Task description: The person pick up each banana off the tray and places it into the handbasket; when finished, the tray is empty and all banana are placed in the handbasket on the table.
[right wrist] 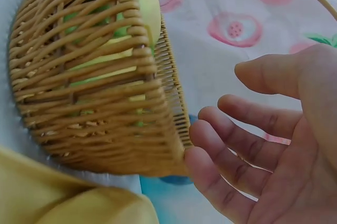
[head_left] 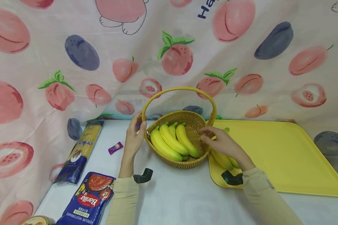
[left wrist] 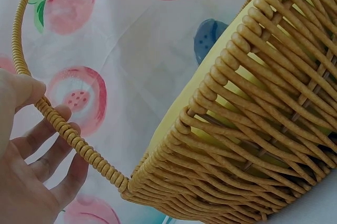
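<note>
A wicker basket [head_left: 186, 164] with a tall arched handle stands on the white table, holding several yellow bananas [head_left: 169, 140] with green tips. My left hand [head_left: 135, 134] is at the basket's left side. In the left wrist view, its thumb and fingers [left wrist: 68, 182] lie on either side of the wrapped handle [left wrist: 79, 142], loosely gripping it. My right hand [head_left: 222, 140] hovers by the basket's right rim. Its fingers [right wrist: 210, 139] are loosely bent with nothing between them, and one fingertip overlaps the rim in view; whether it touches cannot be told.
A yellow tray [head_left: 279, 156] lies at the right, with more bananas [head_left: 221, 159] on its left edge, partly under my right hand. To the left are a spaghetti pack [head_left: 80, 150], a Barilla sauce pouch [head_left: 87, 200], a small purple packet [head_left: 115, 147] and a jar lid [head_left: 36, 220]. Fruit-print cloth hangs behind.
</note>
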A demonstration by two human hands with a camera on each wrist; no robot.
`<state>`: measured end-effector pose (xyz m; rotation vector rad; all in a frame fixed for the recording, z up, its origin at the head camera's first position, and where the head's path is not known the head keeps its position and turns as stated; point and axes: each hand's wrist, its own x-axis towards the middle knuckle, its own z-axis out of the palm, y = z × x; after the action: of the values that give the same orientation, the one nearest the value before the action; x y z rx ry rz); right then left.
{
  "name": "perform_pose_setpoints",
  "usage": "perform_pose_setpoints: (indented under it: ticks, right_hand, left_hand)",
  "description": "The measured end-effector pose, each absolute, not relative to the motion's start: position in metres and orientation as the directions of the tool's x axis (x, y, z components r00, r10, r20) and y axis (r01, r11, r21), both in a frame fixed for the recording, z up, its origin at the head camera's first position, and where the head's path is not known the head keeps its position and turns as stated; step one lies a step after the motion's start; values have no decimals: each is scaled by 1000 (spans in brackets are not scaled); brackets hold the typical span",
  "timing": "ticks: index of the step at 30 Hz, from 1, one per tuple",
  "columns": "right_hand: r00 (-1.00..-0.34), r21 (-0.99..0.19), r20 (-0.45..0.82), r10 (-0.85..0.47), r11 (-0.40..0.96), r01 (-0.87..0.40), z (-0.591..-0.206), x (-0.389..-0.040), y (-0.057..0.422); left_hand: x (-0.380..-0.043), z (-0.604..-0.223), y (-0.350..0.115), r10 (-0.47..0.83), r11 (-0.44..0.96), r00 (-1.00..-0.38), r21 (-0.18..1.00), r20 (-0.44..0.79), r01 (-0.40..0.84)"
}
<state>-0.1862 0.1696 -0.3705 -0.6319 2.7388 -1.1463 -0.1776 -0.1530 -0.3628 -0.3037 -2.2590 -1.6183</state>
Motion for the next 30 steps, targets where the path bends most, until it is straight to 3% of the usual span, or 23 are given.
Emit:
perform_pose_setpoints:
  ticks: [24,30]
  right_hand:
    - [-978,-693,14,-208,703,-160,-413,-172,245]
    - [-983,-697,-58,-172,712,-83,-427,-176,256]
  left_hand:
    - [-177,-362,-152,-20,322,-913,867,407,380]
    - [-177,-362,-151,-21,322,-914,868,405,378]
